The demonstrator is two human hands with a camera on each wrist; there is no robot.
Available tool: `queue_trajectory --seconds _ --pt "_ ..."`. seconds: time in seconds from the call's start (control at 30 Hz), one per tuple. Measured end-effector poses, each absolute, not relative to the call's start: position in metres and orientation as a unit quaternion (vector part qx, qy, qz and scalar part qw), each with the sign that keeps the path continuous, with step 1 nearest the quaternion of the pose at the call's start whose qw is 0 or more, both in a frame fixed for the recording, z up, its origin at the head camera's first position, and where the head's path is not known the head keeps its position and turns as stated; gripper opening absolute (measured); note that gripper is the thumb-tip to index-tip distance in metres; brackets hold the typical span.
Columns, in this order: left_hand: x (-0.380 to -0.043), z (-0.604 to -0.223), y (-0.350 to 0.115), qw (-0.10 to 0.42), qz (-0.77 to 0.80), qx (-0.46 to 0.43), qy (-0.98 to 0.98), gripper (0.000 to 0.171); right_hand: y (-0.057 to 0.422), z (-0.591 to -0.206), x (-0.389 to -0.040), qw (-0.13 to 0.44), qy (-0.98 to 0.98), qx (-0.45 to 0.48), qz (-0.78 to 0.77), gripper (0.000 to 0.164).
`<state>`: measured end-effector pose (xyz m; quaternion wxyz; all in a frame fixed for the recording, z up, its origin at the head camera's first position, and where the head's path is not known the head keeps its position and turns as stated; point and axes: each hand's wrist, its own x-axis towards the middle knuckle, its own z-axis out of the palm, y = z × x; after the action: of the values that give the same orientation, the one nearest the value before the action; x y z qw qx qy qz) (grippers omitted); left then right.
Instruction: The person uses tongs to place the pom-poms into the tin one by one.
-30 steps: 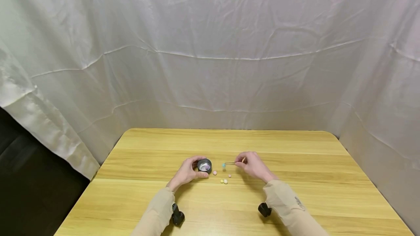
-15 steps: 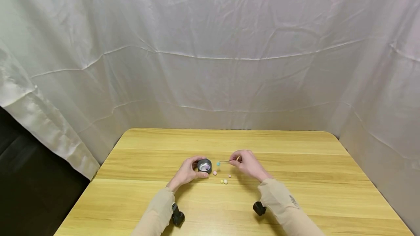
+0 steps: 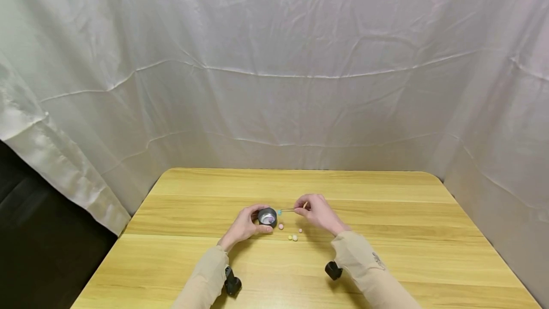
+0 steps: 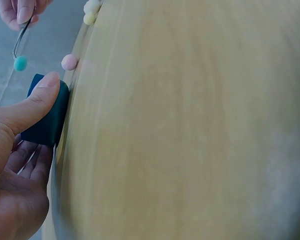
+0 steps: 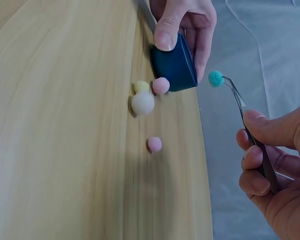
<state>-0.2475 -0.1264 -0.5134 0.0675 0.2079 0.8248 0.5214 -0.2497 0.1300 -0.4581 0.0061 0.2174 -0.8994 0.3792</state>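
By the right hand [image 3: 318, 213], tweezers [image 5: 267, 169] are gripped; at their left end a turquoise ball [image 5: 216, 78] is held just right of a bowl [image 5: 172, 65] clasped by the left hand [image 3: 243, 226]. Nearer, four balls [image 5: 143, 103] are scattered on the table [image 3: 274, 271].

Layout from my head cam: clock centred on the cup [image 5: 175, 65], 12 = far edge of the table [image 3: 386, 252].
My left hand [image 3: 246, 227] is on the cup's 8-to-9 side, inner ball [image 3: 270, 220] inside; right hand [image 3: 316, 212] at 3, tweezers [image 5: 245, 106] pointing to 9, held ball [image 5: 215, 78] at their tip, just off the cup at 2. On the table: close ball [image 5: 161, 85] just beside it at 4, pair of balls [image 5: 143, 103] farther along 4, outer ball [image 5: 154, 144] between 3 and 4. Curtain [image 3: 274, 85] behind at 12.
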Motion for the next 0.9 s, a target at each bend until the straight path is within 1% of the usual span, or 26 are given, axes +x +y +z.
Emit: queue_trajectory --seconds 0.53,0.7,0.8,0.9 --pt "-0.248 -0.514 -0.125 0.067 0.529 0.210 0.820 0.062 0.122 -0.456 -0.252 0.008 -0.898 0.225 0.377 0.007" --pt "-0.245 -0.508 -0.124 0.067 0.531 0.209 0.819 0.060 0.120 -0.454 -0.251 0.007 -0.899 0.227 0.373 0.007" --pt "-0.244 -0.509 -0.125 0.052 0.523 0.223 0.821 0.060 0.119 -0.453 -0.250 0.006 -0.899 0.228 0.373 0.007" --pt "-0.247 -0.515 -0.127 0.048 0.514 0.228 0.825 0.060 0.119 -0.453 -0.250 0.008 -0.898 0.231 0.374 0.007"
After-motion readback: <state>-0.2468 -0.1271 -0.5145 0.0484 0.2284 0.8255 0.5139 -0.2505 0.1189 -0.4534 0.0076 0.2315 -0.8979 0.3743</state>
